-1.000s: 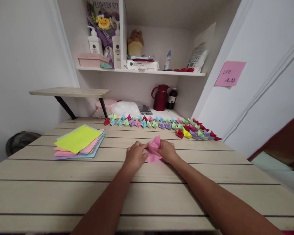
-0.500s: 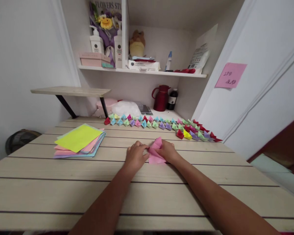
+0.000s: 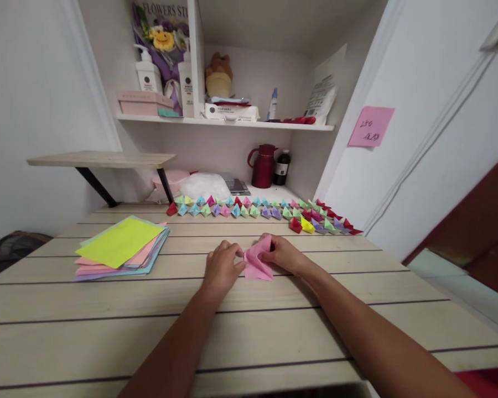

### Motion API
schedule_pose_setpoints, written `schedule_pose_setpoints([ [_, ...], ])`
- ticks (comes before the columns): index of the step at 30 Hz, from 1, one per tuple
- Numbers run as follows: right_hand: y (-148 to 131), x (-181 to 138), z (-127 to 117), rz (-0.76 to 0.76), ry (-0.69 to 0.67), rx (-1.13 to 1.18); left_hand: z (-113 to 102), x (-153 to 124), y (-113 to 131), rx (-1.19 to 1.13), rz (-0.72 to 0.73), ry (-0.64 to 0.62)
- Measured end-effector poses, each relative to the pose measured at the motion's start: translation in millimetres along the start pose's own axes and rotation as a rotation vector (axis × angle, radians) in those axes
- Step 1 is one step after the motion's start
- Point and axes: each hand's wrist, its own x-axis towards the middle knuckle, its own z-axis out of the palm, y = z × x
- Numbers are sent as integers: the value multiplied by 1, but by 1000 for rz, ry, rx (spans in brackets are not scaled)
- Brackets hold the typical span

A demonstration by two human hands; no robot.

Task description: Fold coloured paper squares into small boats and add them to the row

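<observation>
A pink sheet of paper [image 3: 258, 265], partly folded with creases, is between my two hands above the slatted table. My right hand [image 3: 283, 253] is closed on its upper right part, thumb in front and fingers behind. My left hand [image 3: 224, 265] has its thumb and forefinger at the paper's left edge, the other fingers curled. Beyond the hands stand rows of small folded paper boats in many colours, among them a yellow boat [image 3: 307, 225] and a red boat [image 3: 295, 225].
On the left lies a stack of coloured paper [image 3: 122, 243] with a yellow-green sheet on top. A small raised shelf [image 3: 103, 159] stands behind it. A red jug [image 3: 263, 166] and a dark bottle [image 3: 281, 167] are at the back. A pink note [image 3: 371, 126] sticks to the right wall.
The view has turned slightly right, so everything sits further left. The pink paper now stands more spread between my hands, its folded upper part shifted in my right hand's grip.
</observation>
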Motion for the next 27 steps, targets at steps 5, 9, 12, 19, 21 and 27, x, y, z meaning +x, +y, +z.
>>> schedule_pose_setpoints([
  [5,-5,-2,-1,-17,30,63,0,1,0,0,-4,-15],
  [9,-8,-4,-1,-11,52,208,0,2,0,-1,2,-19],
  [12,-8,-5,0,-13,45,202,0,2,-1,2,9,-18],
  [19,-4,-3,2,-56,-39,34,4,3,-4,21,11,1],
  [21,-4,-4,1,-82,-41,-20,5,4,-4,27,7,3],
  [27,-7,-5,-2,-161,-45,-180,5,3,-3,47,14,-2],
])
